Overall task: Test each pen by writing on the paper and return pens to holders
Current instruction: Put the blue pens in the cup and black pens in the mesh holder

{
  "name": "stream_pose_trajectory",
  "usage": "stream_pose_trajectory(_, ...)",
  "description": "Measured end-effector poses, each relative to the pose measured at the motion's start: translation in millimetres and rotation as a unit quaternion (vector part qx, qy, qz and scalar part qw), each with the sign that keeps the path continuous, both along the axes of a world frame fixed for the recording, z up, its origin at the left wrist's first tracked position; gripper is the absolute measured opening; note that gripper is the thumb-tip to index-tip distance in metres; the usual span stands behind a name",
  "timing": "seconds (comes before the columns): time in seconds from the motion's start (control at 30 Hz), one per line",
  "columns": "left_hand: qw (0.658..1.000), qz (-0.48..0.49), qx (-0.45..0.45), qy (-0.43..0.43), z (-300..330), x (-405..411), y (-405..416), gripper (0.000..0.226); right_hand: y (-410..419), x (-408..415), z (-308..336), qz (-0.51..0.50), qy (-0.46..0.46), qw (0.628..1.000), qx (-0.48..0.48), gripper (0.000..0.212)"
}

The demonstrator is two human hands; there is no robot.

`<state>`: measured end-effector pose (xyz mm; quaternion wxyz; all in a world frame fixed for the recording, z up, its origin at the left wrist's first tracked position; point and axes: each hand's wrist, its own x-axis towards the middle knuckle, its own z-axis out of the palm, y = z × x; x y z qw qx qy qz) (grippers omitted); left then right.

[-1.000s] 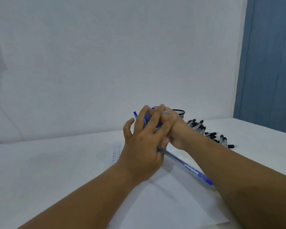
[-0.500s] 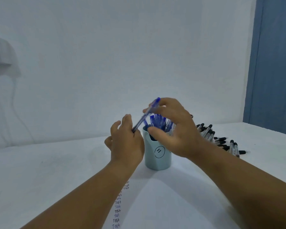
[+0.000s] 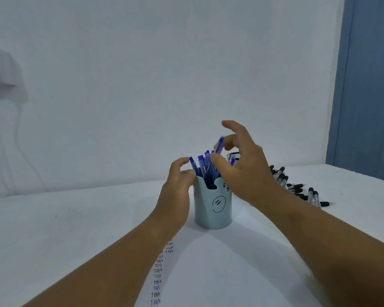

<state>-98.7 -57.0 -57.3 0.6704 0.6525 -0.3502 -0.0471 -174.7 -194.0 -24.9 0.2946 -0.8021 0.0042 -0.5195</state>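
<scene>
Two hands at blue holder (image 3: 213, 207) on paper (image 3: 208, 273): left hand (image 3: 175, 191) steadies rim, fingers loosely curled; right hand (image 3: 242, 171) pinches blue pen (image 3: 219, 144); lower it vert. w/o jostling others.

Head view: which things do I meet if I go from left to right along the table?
Column of "Test" words → left hand → blue holder → right hand → black pens.
</scene>
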Motion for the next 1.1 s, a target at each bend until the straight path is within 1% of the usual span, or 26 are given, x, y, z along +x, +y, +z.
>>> stream_pose_trajectory(0.03, 1.0, -0.021, 0.005, 0.0, -1, 0, 0, 0.032, -2, 0, 0, 0.001, 0.003, 1.0, 0.017, 0.061)
stream_pose_trajectory(0.07, 0.999, -0.039, 0.017, -0.002, -3, 2, 0, 0.039, -3, 0, 2, 0.011, 0.003, 0.999, 0.043, 0.063)
stream_pose_trajectory(0.13, 0.997, -0.061, 0.053, -0.021, -6, 1, -2, 0.063, -6, 0, 5, 0.035, 0.026, 0.995, 0.089, 0.062)
stream_pose_trajectory(0.17, 0.995, -0.06, 0.07, -0.034, -8, 0, -2, 0.069, -7, 0, 4, 0.05, 0.056, 0.992, 0.1, 0.06)
stream_pose_trajectory(0.23, 0.994, -0.041, 0.084, -0.052, -9, -1, -2, 0.061, -3, 2, 0, 0.082, 0.122, 0.983, 0.106, 0.055)
stream_pose_trajectory(0.27, 0.995, -0.03, 0.082, -0.057, -9, -2, -2, 0.057, -1, 5, -3, 0.091, 0.133, 0.981, 0.104, 0.049)
stream_pose_trajectory(0.33, 0.995, -0.014, 0.076, -0.065, -8, -1, -2, 0.055, 3, 7, -5, 0.1, 0.108, 0.983, 0.112, 0.033)
stream_pose_trajectory(0.37, 0.995, -0.008, 0.072, -0.066, -7, -1, -2, 0.056, 4, 6, -3, 0.109, 0.097, 0.982, 0.119, 0.034)
stream_pose_trajectory(0.43, 0.996, 0.015, 0.064, -0.06, -7, 3, -2, 0.062, 1, 4, 2, 0.115, 0.092, 0.98, 0.137, 0.051)
stream_pose_trajectory(0.47, 0.996, 0.033, 0.06, -0.056, -7, 7, -1, 0.064, -3, 4, 4, 0.104, 0.093, 0.979, 0.152, 0.053)
stream_pose_trajectory(0.53, 0.995, 0.066, 0.053, -0.047, -8, 18, 2, 0.066, -14, 1, 5, 0.077, 0.11, 0.977, 0.165, 0.041)
stream_pose_trajectory(0.57, 0.995, 0.081, 0.047, -0.041, -8, 24, 5, 0.065, -21, -1, 4, 0.055, 0.146, 0.977, 0.147, 0.033)
stream_pose_trajectory(0.6, 0.994, 0.096, 0.039, -0.033, -8, 30, 8, 0.064, -28, -5, 3, 0.032, 0.208, 0.972, 0.109, 0.024)
stream_pose_trajectory(0.63, 0.993, 0.107, 0.03, -0.026, -7, 35, 11, 0.062, -35, -6, 0, 0.014, 0.293, 0.954, 0.055, 0.018)
stream_pose_trajectory(0.67, 0.993, 0.117, 0.024, -0.022, -6, 40, 14, 0.06, -40, -9, -5, 0.002, 0.386, 0.922, -0.008, 0.021)
stream_pose_trajectory(0.7, 0.992, 0.124, 0.021, -0.018, -5, 45, 18, 0.058, -42, -9, -10, -0.008, 0.464, 0.883, -0.066, 0.03)
stream_pose_trajectory(0.73, 0.991, 0.129, 0.02, -0.015, -5, 50, 21, 0.056, -43, -7, -16, -0.014, 0.515, 0.85, -0.108, 0.041)
stream_pose_trajectory(0.77, 0.991, 0.133, 0.02, -0.011, -5, 56, 23, 0.055, -43, -5, -21, -0.014, 0.534, 0.836, -0.125, 0.048)
stream_pose_trajectory(0.8, 0.99, 0.138, 0.02, -0.008, -5, 61, 25, 0.055, -44, -1, -25, -0.01, 0.534, 0.836, -0.127, 0.051)
stream_pose_trajectory(0.9, 0.987, 0.159, 0.013, 0.002, -8, 78, 28, 0.064, -47, 11, -31, 0.015, 0.517, 0.844, -0.141, 0.053)
stream_pose_trajectory(0.97, 0.987, 0.156, 0.022, 0.01, -8, 83, 27, 0.07, -48, 17, -35, 0.018, 0.512, 0.847, -0.141, 0.054)
stream_pose_trajectory(1.03, 0.989, 0.143, 0.041, 0.012, -8, 86, 28, 0.075, -46, 23, -42, 0.021, 0.5, 0.855, -0.134, 0.061)
stream_pose_trajectory(1.1, 0.989, 0.133, 0.06, 0.01, -9, 89, 30, 0.069, -45, 28, -48, 0.024, 0.489, 0.862, -0.128, 0.069)
